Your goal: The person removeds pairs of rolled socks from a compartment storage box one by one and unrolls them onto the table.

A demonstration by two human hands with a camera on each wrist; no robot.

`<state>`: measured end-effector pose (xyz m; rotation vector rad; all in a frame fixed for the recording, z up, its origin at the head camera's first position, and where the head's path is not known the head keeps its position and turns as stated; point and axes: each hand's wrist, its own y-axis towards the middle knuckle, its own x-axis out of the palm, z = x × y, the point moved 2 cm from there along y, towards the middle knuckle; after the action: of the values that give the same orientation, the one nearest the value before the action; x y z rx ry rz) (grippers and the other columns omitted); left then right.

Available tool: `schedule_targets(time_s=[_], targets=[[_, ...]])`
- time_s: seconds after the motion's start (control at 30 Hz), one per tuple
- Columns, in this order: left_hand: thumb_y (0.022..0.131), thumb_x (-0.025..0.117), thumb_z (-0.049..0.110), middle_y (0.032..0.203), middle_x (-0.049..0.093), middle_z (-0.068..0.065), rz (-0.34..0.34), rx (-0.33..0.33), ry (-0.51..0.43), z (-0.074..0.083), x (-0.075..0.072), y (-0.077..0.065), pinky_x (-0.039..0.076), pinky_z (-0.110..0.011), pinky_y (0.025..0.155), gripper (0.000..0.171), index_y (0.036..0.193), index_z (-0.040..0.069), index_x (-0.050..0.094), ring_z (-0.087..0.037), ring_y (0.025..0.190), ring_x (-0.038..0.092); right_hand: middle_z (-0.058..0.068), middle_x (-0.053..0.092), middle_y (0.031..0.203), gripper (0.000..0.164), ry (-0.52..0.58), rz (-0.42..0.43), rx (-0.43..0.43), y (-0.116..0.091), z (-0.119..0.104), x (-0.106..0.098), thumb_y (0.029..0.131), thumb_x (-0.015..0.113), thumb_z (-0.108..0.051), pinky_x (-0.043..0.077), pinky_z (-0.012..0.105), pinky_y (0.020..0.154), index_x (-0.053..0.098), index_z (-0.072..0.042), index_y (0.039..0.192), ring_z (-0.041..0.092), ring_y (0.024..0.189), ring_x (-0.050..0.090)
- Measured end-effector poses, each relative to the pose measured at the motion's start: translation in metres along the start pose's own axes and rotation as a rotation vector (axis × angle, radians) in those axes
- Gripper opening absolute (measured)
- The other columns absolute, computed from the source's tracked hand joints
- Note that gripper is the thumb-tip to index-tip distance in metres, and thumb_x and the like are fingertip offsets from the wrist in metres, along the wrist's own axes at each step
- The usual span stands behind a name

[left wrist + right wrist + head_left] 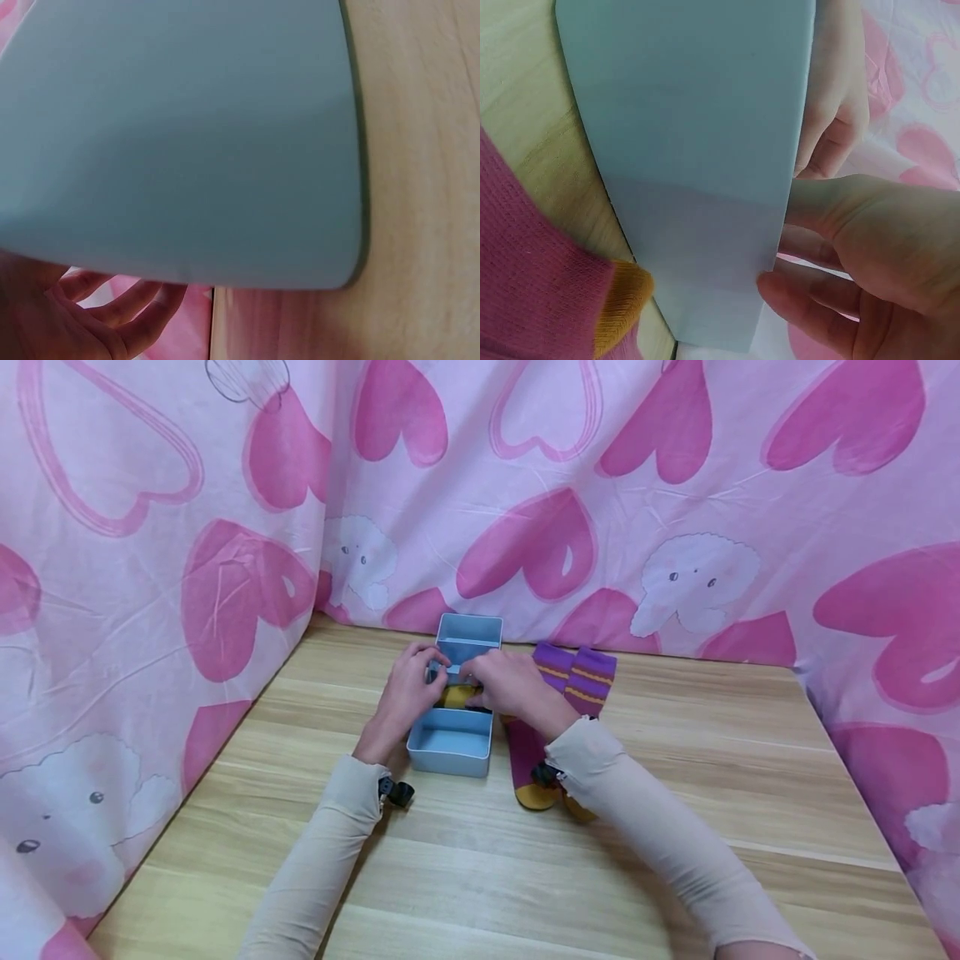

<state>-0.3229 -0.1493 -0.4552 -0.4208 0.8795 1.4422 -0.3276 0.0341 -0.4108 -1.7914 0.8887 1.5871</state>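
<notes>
A blue-grey box (450, 762) with several compartments lies lengthwise on the table. In its middle part sits a mustard-yellow and dark piece of fabric (459, 697), partly covered by the hands. My left hand (408, 692) bends over the box's left rim, and its fingers show beyond the wall in the left wrist view. From the right, my right hand (513, 685) reaches over the opposite rim, with some fingertips hidden inside. Whether either hand pinches the fabric is hidden. Beside the box lies a pair of purple and magenta socks (527, 756) with mustard toes, partly under my right forearm.
The wooden table (450, 860) carries the box and socks. A pink heart-patterned cloth (525, 543) hangs along the back and both sides, close behind the box's far end. The box's near compartment (450, 742) shows its bare floor.
</notes>
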Motion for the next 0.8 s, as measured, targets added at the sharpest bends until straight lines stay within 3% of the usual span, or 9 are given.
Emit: schedule_targets(time_s=[0.2,0.43,0.8], targets=[[0.106,0.065,0.016,0.148,0.059,-0.014,0.002,-0.008,0.008,0.0004,0.0003,0.0015,0.060,-0.046,0.102,0.016,0.114,0.008,0.076,-0.032,0.126,0.060,-0.004,0.084,0.109,0.025,0.008,-0.042,-0.057,0.0010,0.0008,-0.0014,0.095,0.085,-0.038,0.056,0.032,0.063,0.085,-0.030,0.119,0.016,0.085,0.071],[0.105,0.066,0.015,0.148,0.058,-0.014,0.003,-0.006,0.005,0.0004,0.0002,0.0010,0.060,-0.047,0.103,0.015,0.113,0.008,0.077,-0.033,0.128,0.060,-0.003,0.083,0.115,0.037,0.039,-0.137,-0.065,0.0026,0.0040,-0.0047,0.092,0.089,-0.033,0.060,0.035,0.078,0.082,-0.027,0.128,0.017,0.092,0.071],[0.106,0.065,0.016,0.148,0.058,-0.012,-0.005,0.001,0.011,-0.0027,0.0026,0.0005,0.061,-0.045,0.101,0.016,0.114,0.008,0.076,-0.033,0.125,0.062,-0.001,0.082,0.106,0.040,0.012,-0.163,-0.027,0.0084,0.0019,-0.0014,0.092,0.089,-0.032,0.060,0.034,0.074,0.081,-0.027,0.130,0.018,0.088,0.068]])
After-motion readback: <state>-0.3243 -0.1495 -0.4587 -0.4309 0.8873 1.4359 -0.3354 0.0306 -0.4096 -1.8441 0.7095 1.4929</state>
